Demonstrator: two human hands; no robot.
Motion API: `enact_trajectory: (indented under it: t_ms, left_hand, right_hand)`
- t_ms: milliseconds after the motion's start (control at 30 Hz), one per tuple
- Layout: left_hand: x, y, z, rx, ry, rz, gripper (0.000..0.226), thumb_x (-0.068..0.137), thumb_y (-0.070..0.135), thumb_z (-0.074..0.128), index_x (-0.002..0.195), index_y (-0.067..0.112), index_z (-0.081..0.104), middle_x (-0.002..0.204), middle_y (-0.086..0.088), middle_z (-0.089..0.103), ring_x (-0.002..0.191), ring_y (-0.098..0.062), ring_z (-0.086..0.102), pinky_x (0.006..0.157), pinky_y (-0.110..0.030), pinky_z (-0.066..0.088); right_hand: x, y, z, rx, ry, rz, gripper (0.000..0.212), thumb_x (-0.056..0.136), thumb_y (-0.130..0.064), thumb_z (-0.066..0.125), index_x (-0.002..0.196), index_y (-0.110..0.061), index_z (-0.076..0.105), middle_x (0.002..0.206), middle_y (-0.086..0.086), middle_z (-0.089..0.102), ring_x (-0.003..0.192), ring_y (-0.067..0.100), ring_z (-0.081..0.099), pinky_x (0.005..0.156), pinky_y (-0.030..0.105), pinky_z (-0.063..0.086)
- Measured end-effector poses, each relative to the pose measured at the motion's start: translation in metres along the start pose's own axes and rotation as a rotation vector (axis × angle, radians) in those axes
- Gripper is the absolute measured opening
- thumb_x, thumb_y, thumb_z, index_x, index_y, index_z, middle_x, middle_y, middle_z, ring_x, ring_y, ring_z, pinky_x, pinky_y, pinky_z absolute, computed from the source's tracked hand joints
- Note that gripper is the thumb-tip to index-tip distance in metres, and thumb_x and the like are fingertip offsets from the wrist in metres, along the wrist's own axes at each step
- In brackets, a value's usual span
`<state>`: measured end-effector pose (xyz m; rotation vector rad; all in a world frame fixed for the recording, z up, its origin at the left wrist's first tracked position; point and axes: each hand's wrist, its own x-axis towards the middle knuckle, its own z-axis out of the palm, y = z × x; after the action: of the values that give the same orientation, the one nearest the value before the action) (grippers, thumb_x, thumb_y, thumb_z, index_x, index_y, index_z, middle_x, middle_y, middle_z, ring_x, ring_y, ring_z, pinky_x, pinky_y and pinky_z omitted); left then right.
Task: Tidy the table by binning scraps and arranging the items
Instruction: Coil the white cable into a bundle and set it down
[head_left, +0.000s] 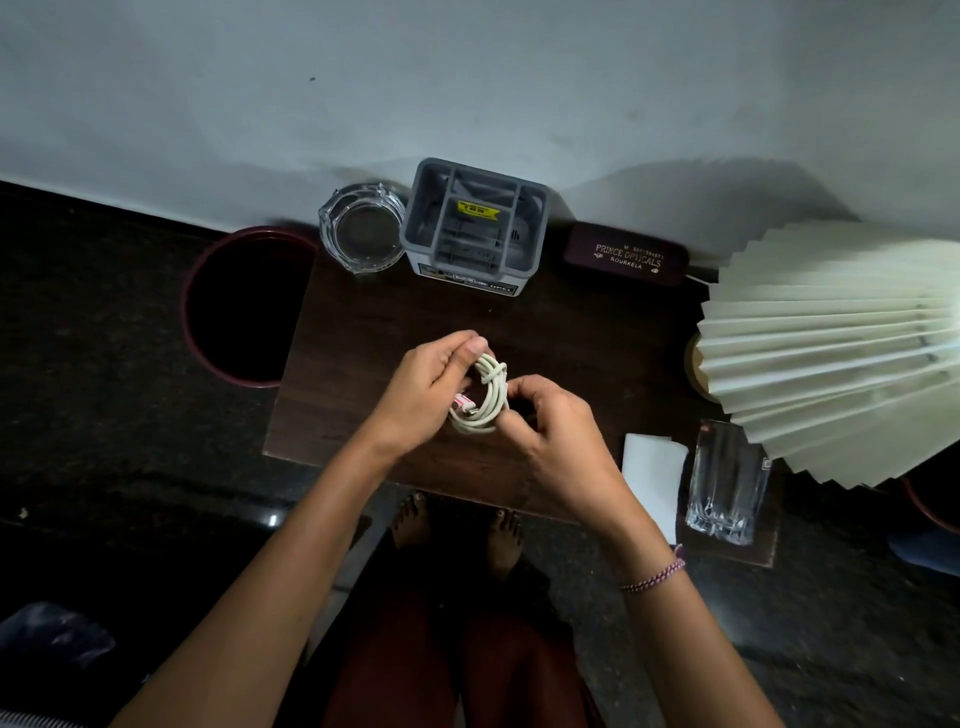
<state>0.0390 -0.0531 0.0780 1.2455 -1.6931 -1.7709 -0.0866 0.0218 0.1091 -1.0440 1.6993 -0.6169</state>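
left hand (421, 400) and right hand (550, 436) pinch coiled cable (492, 400) (long axis near-to-far).

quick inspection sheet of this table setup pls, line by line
surface: dark wood table against a pale wall
job's things: grey organiser, glass ashtray and glasses case along the far edge; maroon bin on the floor, left
clutter: white paper beside a glass tumbler, near right
grippers: left hand and right hand both grip the cable above the table
cables: the cable is white, coiled, connector end showing
surroundings: pleated lampshade at right; dark floor
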Motion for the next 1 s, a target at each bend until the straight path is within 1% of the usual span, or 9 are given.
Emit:
enact_trajectory:
  t_ms: [100,200,300,433,533,633,700,867,1000]
  left_hand:
    - [0.003,0.002,0.000,-0.066,-0.026,-0.017,0.031,0.098,0.017,0.036,0.074,0.021,0.056,0.067,0.011,0.055,0.064,0.005,0.054,0.061,-0.008,0.043]
    - [0.009,0.004,0.000,-0.131,-0.031,-0.028,0.033,0.098,0.014,0.035,0.074,0.018,0.057,0.061,0.014,0.061,0.061,0.007,0.056,0.059,-0.007,0.043]
    - [0.015,0.008,0.003,-0.127,-0.044,-0.029,0.032,0.098,0.013,0.036,0.074,0.018,0.056,0.066,0.010,0.055,0.060,0.009,0.055,0.058,-0.005,0.041]
    - [0.015,0.006,0.005,-0.113,-0.052,-0.029,0.028,0.098,0.014,0.038,0.077,0.017,0.057,0.071,0.008,0.056,0.066,0.009,0.056,0.061,-0.004,0.041]
    - [0.014,0.006,0.005,-0.136,-0.052,-0.035,0.026,0.098,0.013,0.037,0.083,0.012,0.058,0.073,0.007,0.057,0.066,0.008,0.057,0.059,-0.005,0.042]
    - [0.014,0.007,0.005,-0.182,-0.060,-0.002,0.018,0.097,0.006,0.037,0.097,0.002,0.054,0.071,0.004,0.052,0.056,0.007,0.054,0.053,-0.004,0.040]
    - [0.014,0.008,0.004,-0.209,-0.048,0.015,0.013,0.096,0.004,0.038,0.100,0.004,0.050,0.069,0.004,0.048,0.051,0.007,0.051,0.050,-0.003,0.038]
    - [0.010,0.004,0.005,-0.208,-0.054,-0.004,0.020,0.096,0.006,0.038,0.087,0.013,0.054,0.072,0.004,0.051,0.056,0.005,0.052,0.052,-0.006,0.039]
    - [0.008,0.000,0.005,-0.232,-0.069,-0.074,0.025,0.096,0.006,0.038,0.078,0.012,0.054,0.065,0.008,0.054,0.052,0.003,0.050,0.050,-0.007,0.038]
  right_hand:
    - [-0.001,-0.004,0.000,0.139,0.065,-0.010,0.012,0.080,-0.016,0.061,0.081,-0.028,0.063,0.079,-0.007,0.066,0.068,0.010,0.059,0.057,0.010,0.040]
    - [-0.004,-0.007,0.004,0.385,0.130,0.034,0.017,0.074,-0.013,0.064,0.088,-0.023,0.069,0.086,0.006,0.073,0.073,0.016,0.063,0.067,0.014,0.048]
    - [-0.005,-0.008,0.011,0.477,0.201,0.064,0.024,0.072,-0.012,0.066,0.095,-0.017,0.068,0.085,0.008,0.072,0.073,0.006,0.060,0.065,0.013,0.050]
    - [-0.003,-0.006,0.016,0.716,0.301,0.158,0.049,0.075,0.003,0.067,0.101,-0.029,0.040,0.078,0.003,0.067,0.065,0.006,0.059,0.061,0.011,0.046]
    - [-0.002,-0.004,0.014,0.767,0.282,0.185,0.050,0.076,0.008,0.064,0.107,-0.023,0.040,0.076,0.002,0.066,0.074,0.014,0.059,0.066,0.013,0.048]
    - [-0.003,-0.007,0.013,0.760,0.232,0.149,0.043,0.076,0.010,0.063,0.115,-0.007,0.053,0.078,0.005,0.067,0.077,0.016,0.065,0.071,0.016,0.052]
    - [-0.006,-0.009,0.013,0.722,0.229,0.126,0.038,0.077,0.007,0.064,0.112,-0.008,0.059,0.080,0.005,0.067,0.075,0.008,0.066,0.069,0.013,0.053]
    - [-0.009,-0.008,0.007,0.395,0.223,0.093,0.030,0.075,-0.004,0.067,0.100,-0.021,0.063,0.077,-0.004,0.067,0.064,-0.002,0.057,0.059,0.007,0.047]
    - [-0.008,-0.004,0.004,0.108,0.218,0.017,0.025,0.075,-0.012,0.070,0.098,-0.020,0.064,0.074,-0.013,0.064,0.065,-0.008,0.058,0.058,0.003,0.042]
